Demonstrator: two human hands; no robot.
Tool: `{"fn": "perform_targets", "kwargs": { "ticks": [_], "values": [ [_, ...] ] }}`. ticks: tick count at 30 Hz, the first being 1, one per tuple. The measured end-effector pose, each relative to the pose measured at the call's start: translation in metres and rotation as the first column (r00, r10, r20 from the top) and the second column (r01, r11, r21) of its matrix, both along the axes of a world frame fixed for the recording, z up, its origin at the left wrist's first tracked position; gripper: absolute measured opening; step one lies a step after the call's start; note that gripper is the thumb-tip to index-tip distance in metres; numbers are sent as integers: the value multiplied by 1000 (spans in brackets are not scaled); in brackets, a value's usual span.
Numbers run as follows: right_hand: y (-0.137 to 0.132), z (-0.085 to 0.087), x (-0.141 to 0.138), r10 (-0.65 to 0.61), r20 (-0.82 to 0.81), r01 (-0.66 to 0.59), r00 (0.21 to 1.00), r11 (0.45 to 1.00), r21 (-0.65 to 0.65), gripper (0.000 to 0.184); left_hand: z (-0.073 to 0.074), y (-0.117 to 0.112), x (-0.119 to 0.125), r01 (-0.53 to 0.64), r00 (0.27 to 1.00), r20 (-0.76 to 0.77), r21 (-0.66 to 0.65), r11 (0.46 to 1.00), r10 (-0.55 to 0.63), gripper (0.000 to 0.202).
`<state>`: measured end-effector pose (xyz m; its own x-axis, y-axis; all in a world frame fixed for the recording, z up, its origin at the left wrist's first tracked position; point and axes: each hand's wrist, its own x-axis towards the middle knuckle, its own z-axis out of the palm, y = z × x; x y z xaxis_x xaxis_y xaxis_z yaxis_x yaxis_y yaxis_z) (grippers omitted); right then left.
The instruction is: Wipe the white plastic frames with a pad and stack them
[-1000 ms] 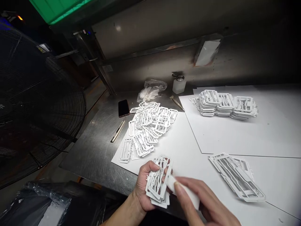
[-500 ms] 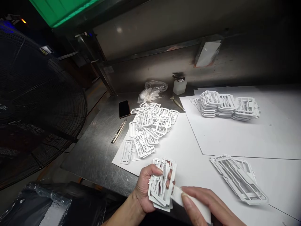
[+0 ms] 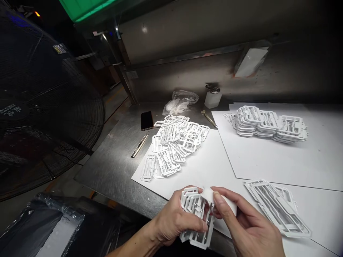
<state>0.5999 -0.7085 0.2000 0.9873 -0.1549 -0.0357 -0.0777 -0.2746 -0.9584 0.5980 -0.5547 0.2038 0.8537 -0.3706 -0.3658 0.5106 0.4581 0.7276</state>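
My left hand [image 3: 173, 219] is closed around a small stack of white plastic frames [image 3: 194, 205], its thumb lying across their front. The frames are rectangular, with thin bars inside, and they fan slightly apart. My right hand [image 3: 250, 223] pinches a soft-looking white pad [image 3: 207, 195], perhaps a folded wipe, between thumb and fingers. The pad touches the upper right edge of the held frames; part of it is hidden by my fingers. Just right of my right hand lie a few larger white frames [image 3: 280, 208] on white paper.
A loose heap of white frames [image 3: 171, 134] covers the paper's left part; neat stacks [image 3: 264, 121] stand back right. Around them are a phone [image 3: 147, 120], a pen-like tool [image 3: 140, 144], tweezers [image 3: 209, 119], a dispenser bottle [image 3: 213, 99] and a plastic bag [image 3: 180, 101]. A large fan [image 3: 48, 100] stands left.
My left hand has turned the frame stack, so its thumb now points right across the lower front. My right hand has brought the white pad up onto the frames' upper edge.
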Motion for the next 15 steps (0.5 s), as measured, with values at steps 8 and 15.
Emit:
{"fn": "perform_targets", "kwargs": {
  "ticks": [8,15],
  "values": [
    [4,-16,-8,-76,-98,98,992,966,241,49,-3,4,-1,62,998,-8,-122,991,-63,47],
    [5,-8,-11,-31,-80,48,996,976,214,39,-14,7,-4,61,988,-122,-241,969,-92,41]
  ]
}}
